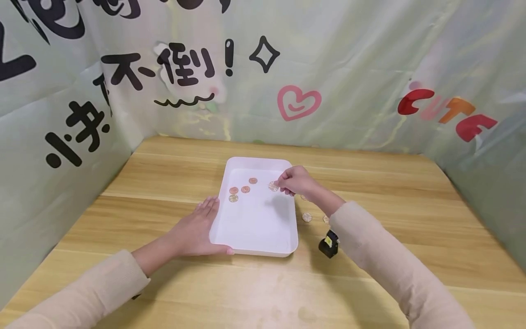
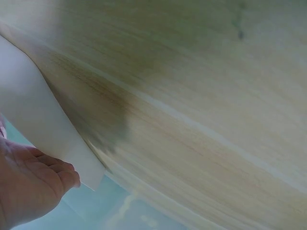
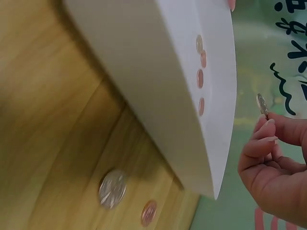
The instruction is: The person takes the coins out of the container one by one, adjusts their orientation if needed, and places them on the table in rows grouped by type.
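From the head camera, a white plastic tray (image 1: 255, 224) lies on the wooden table (image 1: 370, 183) with its long axis running away from me. Four coins (image 1: 242, 189) sit in its far left part. More loose coins (image 1: 307, 217) lie on the table just right of the tray, and a small black and yellow clip (image 1: 329, 244) stands near its right front corner. My left hand (image 1: 193, 230) rests flat, fingers straight, along the tray's left edge. My right hand (image 1: 297, 180) hovers over the tray's far right part, pinching a coin (image 1: 273, 186) at my fingertips.

In the left wrist view, my left hand (image 2: 29, 184) lies against the tray's white wall (image 2: 38, 124), with bare table beyond.

In the right wrist view, my right hand (image 3: 278, 163) pinches the coin (image 3: 262, 104) on edge between thumb and fingertip, its face turned sideways, held apart from the tray (image 3: 158, 72). Two coins (image 3: 113, 188) lie on the table beside the tray.
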Demonstrator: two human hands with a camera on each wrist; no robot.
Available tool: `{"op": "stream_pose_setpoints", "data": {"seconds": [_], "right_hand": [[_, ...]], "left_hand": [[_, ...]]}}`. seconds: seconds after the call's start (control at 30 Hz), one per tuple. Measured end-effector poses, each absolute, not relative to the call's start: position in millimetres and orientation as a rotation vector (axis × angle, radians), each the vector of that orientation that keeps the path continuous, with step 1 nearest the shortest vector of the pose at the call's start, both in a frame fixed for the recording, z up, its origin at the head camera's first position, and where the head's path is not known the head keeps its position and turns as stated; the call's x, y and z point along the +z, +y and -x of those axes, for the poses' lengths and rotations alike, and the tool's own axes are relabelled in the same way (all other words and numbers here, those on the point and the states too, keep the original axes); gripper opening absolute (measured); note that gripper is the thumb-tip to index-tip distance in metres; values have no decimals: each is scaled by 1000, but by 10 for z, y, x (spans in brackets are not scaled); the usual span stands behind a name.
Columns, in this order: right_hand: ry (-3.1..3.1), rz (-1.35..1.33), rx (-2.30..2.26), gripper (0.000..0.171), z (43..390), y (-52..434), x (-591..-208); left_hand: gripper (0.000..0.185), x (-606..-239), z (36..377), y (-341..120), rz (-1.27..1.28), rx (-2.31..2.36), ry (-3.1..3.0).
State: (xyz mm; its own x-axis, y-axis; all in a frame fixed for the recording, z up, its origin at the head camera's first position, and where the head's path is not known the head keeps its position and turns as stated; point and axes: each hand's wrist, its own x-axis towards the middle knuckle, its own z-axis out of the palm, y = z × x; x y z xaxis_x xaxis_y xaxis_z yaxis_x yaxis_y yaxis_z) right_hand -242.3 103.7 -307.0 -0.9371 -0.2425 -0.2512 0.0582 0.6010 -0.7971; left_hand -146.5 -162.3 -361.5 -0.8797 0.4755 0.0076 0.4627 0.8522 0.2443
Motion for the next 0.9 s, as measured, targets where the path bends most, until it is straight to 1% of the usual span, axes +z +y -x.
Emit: {"op": "stream_pose_setpoints", "data": {"seconds": [0.3, 0.4, 0.53, 0.9], "right_hand": [[2453, 135, -1401, 14, 2341, 1381, -3145], [2452, 134, -1404, 15, 2322, 1479, -3190], [2445, 121, -1406, 13, 2294, 1594, -3236], [2466, 74, -1382, 14, 2181, 1932, -3273]], "left_hand": [[123, -3611, 1467, -1623, -749, 360, 2973], [123, -3613, 1466, -1625, -756, 361, 2973], [123, -3620, 1464, -1626, -755, 358, 2970], [122, -3610, 1465, -1612, -750, 357, 2967]]}}
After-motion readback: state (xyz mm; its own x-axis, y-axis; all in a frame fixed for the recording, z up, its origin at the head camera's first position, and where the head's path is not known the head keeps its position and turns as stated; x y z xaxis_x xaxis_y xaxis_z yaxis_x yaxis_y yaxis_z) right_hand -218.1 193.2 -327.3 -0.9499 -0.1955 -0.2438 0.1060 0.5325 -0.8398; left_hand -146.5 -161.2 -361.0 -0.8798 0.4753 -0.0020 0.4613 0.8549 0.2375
